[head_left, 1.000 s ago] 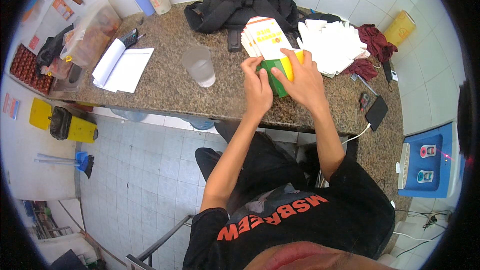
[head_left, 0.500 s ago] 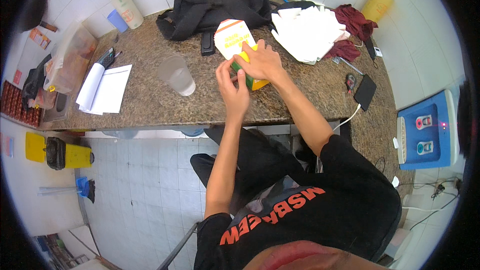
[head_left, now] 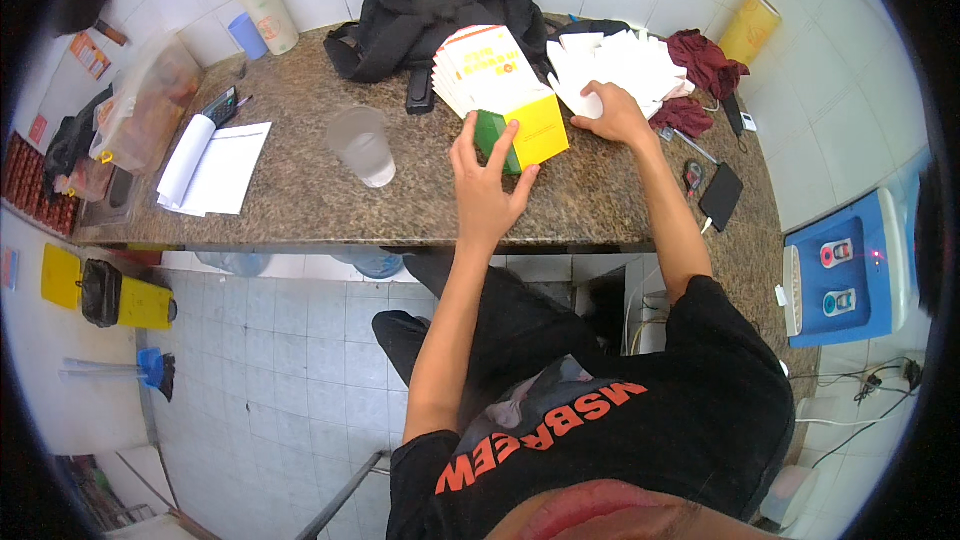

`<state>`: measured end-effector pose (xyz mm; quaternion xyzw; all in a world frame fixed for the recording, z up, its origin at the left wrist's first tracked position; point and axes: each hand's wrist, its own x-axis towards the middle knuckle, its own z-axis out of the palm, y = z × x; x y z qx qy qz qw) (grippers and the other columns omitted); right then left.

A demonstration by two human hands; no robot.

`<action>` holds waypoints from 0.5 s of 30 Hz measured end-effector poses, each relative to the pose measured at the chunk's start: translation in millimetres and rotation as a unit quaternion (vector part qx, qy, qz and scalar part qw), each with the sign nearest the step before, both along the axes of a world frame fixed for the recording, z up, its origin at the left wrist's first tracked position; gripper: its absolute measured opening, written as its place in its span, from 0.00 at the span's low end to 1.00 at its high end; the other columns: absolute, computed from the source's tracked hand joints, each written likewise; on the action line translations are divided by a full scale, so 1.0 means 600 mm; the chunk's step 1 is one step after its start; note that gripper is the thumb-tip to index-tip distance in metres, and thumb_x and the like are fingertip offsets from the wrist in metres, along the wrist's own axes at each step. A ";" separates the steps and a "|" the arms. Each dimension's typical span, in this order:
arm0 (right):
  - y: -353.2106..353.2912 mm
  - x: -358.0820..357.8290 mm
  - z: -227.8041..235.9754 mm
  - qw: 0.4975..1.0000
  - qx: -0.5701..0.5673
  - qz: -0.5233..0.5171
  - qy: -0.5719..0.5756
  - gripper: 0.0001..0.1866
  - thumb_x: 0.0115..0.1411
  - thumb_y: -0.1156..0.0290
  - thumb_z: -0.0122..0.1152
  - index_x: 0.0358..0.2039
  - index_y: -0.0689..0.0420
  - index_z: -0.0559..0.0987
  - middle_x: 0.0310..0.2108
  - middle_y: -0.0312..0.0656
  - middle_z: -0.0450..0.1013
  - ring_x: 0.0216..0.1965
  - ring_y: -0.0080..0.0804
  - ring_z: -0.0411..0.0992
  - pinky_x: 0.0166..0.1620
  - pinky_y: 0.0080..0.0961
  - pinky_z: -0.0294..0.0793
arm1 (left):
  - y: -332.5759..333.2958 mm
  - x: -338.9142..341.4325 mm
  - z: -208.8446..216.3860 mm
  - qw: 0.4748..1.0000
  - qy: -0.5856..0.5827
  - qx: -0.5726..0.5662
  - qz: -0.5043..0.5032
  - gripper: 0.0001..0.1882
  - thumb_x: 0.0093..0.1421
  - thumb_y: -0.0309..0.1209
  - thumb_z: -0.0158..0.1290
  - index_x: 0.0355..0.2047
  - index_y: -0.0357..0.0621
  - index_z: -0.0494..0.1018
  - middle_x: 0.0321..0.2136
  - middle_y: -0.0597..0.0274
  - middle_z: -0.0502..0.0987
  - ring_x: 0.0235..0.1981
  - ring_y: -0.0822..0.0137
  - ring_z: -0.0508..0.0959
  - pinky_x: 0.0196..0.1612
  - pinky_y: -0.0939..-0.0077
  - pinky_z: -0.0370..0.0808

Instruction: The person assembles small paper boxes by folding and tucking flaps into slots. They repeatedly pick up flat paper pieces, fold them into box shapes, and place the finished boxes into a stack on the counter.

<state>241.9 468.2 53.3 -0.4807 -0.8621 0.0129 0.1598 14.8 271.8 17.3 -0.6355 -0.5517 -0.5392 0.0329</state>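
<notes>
My left hand [head_left: 488, 185] rests on a yellow-and-green paper carton [head_left: 541, 130], its fingers spaced along the green side and its thumb at the near corner. Beyond it, against the carton, fans a stack of white printed cartons [head_left: 485, 60] with red edges and yellow print. My right hand [head_left: 615, 118] is at the near left edge of a pile of folded white paper pieces [head_left: 632, 68]. Its thumb and forefinger curl around the edge of a white piece there; part of the grip is hidden.
A clear plastic cup [head_left: 362, 148] stands left of the cartons, beside an open notepad [head_left: 215, 168]. A black bag [head_left: 440, 10] lies at the back. On the right are a dark red cloth [head_left: 708, 62], a phone [head_left: 721, 197] on a cable and a blue water dispenser [head_left: 845, 270].
My right hand has left the carton and moved right to the white pile. My left hand stays at the carton, whose yellow face is now uncovered, and the white stack has spread out.
</notes>
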 end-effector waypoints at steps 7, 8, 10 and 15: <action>0.019 0.016 0.001 0.998 -0.041 0.026 0.039 0.25 0.52 0.52 0.77 0.45 0.53 0.84 0.46 0.52 0.80 0.50 0.51 0.77 0.53 0.41 0.75 | -0.002 0.004 -0.006 0.998 0.058 0.031 0.016 0.41 0.52 0.39 0.71 0.66 0.56 0.69 0.70 0.37 0.51 0.65 0.33 0.58 0.65 0.40 0.62; 0.019 0.016 0.000 0.998 -0.043 0.025 0.033 0.25 0.52 0.52 0.77 0.45 0.53 0.84 0.46 0.52 0.80 0.50 0.51 0.77 0.53 0.41 0.75 | -0.002 0.004 -0.007 0.997 0.061 0.037 0.016 0.42 0.52 0.39 0.71 0.66 0.56 0.68 0.70 0.36 0.51 0.65 0.33 0.58 0.65 0.40 0.62; 0.014 0.010 0.006 0.998 -0.046 0.024 0.021 0.25 0.51 0.52 0.78 0.45 0.53 0.84 0.47 0.52 0.80 0.51 0.50 0.78 0.53 0.41 0.75 | -0.003 0.003 -0.008 0.998 0.060 0.031 0.018 0.42 0.52 0.39 0.71 0.67 0.55 0.67 0.70 0.36 0.51 0.65 0.33 0.58 0.65 0.40 0.62; 0.032 0.027 -0.012 0.997 -0.008 0.050 0.052 0.21 0.59 0.55 0.70 0.45 0.57 0.83 0.39 0.53 0.81 0.42 0.51 0.80 0.48 0.42 0.77 | -0.003 0.004 -0.007 0.998 0.042 0.038 0.009 0.42 0.52 0.39 0.71 0.67 0.53 0.66 0.69 0.35 0.52 0.65 0.34 0.58 0.65 0.40 0.62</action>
